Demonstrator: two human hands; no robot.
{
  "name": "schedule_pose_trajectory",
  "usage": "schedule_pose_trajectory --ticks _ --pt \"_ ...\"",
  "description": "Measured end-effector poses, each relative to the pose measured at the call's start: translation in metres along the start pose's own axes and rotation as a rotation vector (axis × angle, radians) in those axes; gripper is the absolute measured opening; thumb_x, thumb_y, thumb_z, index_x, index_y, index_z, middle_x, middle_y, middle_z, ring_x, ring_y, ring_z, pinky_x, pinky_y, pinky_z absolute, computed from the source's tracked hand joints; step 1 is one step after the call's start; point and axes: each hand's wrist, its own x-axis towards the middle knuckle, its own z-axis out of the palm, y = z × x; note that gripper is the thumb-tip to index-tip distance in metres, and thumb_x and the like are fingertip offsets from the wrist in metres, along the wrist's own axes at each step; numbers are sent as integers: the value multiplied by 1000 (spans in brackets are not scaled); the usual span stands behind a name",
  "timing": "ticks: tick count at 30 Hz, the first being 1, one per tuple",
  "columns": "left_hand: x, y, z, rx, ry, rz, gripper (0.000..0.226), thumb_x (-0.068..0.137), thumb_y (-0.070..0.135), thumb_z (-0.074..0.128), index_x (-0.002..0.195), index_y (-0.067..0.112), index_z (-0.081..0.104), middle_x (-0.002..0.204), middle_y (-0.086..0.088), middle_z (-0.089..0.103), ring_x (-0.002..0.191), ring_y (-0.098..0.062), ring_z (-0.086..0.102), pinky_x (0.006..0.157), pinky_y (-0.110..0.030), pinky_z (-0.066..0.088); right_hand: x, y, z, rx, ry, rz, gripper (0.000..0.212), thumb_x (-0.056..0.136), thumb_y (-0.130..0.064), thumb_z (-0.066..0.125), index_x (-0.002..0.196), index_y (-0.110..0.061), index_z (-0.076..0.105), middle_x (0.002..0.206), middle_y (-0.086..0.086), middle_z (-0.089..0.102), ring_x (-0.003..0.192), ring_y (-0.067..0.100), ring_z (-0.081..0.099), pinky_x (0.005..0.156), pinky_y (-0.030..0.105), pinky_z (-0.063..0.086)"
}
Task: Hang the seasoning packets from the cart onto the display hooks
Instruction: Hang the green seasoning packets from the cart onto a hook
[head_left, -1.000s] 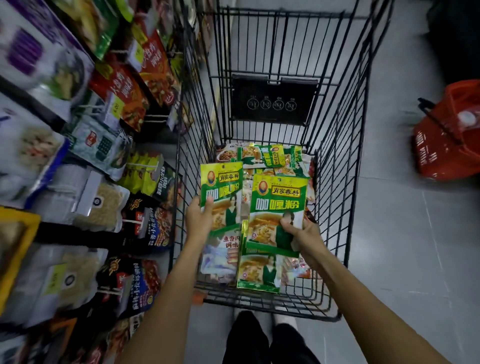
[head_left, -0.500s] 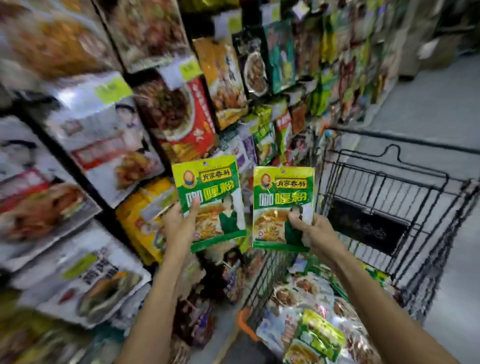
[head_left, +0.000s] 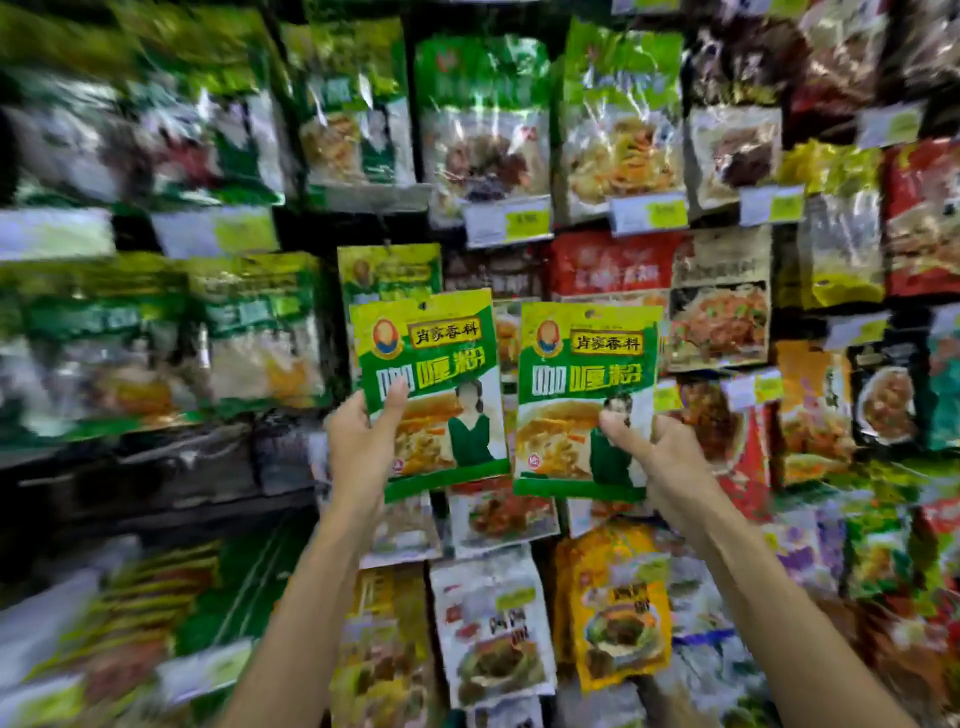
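Your left hand (head_left: 358, 447) grips the left packet (head_left: 431, 384) by its lower left edge, with the thumb across the printed front and the fingers behind. Your right hand (head_left: 670, 467) pinches the right packet (head_left: 587, 395) near its lower right corner, thumb on the face.

The two green-and-yellow seasoning packets are identical. Both are upright, side by side and just apart, raised in front of the middle of the display rack (head_left: 156, 483) — neither hangs from it.

A matching hung packet (head_left: 389, 270) shows just above and behind the left packet's top edge. Other pouches fill the rack on every side, and white-and-yellow price tags (head_left: 509, 221) sit under the row above. Toward the rack's left edge the print is too blurred to read.
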Motion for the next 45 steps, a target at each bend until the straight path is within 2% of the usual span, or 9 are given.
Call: schedule_pose_trajectory --ticks 6,13,16,23,26,30,34,41,45 --pt "39 35 -82 53 212 30 24 90 40 58 106 23 63 101 -2 69 94 -24 63 85 -49 50 32 -39 101 99 -152 -92 27 90 -27 65 67 -30 50 49 -29 56 51 -24 50 47 -2 39" --pt "73 49 -128 84 284 85 21 93 36 56 100 18 64 89 -8 61 77 -25 53 63 -32 49 72 -57 164 136 -213 -55 12 87 -31 69 87 -20 63 75 -16 60 79 -3 57 75 24 42" --pt "83 48 -133 70 295 75 11 92 34 58 85 26 62 90 -11 59 82 -24 53 77 -48 51 84 -62 177 110 -185 -30 19 87 -27 70 90 -8 65 80 2 64 85 13 60 87 35 46" --pt "95 41 -129 89 320 125 36 92 31 59 79 -3 56 58 -2 47 55 -11 42 58 -26 38 102 -65 190 105 -175 -1 14 86 -25 70 84 -12 67 76 -2 71 70 10 65 59 23 44" --pt "97 39 -126 105 292 176 42 93 27 57 104 -13 58 96 -20 54 63 -27 46 47 -19 38 107 -65 195 110 -174 12 12 86 -24 70 88 -12 67 84 0 72 83 14 65 71 27 45" --pt "103 38 -125 92 267 163 27 93 28 57 104 5 66 96 -16 63 59 -12 51 57 -14 38 113 -63 199 89 -177 47 33 85 -26 71 109 -4 63 106 9 70 99 17 62 71 26 42" --pt "105 37 -118 81 268 150 20 92 30 57 102 15 66 81 6 65 77 -11 58 74 -32 48 123 -58 204 47 -165 41 48 87 -30 69 126 -4 56 126 14 61 123 28 52 106 42 39" --pt "106 40 -109 63 250 127 32 91 35 57 111 11 63 109 -7 68 106 -24 62 95 -51 49 142 -57 221 -200 -48 -13 28 89 -32 66 93 -6 57 84 13 53 79 24 51 70 39 44" --pt "104 37 -103 70 228 126 25 92 37 57 96 13 55 96 -4 55 89 -14 52 94 -57 44 146 -53 219 -410 -17 -41 45 90 -40 62 65 -12 37 62 5 36 53 18 35 51 31 24"
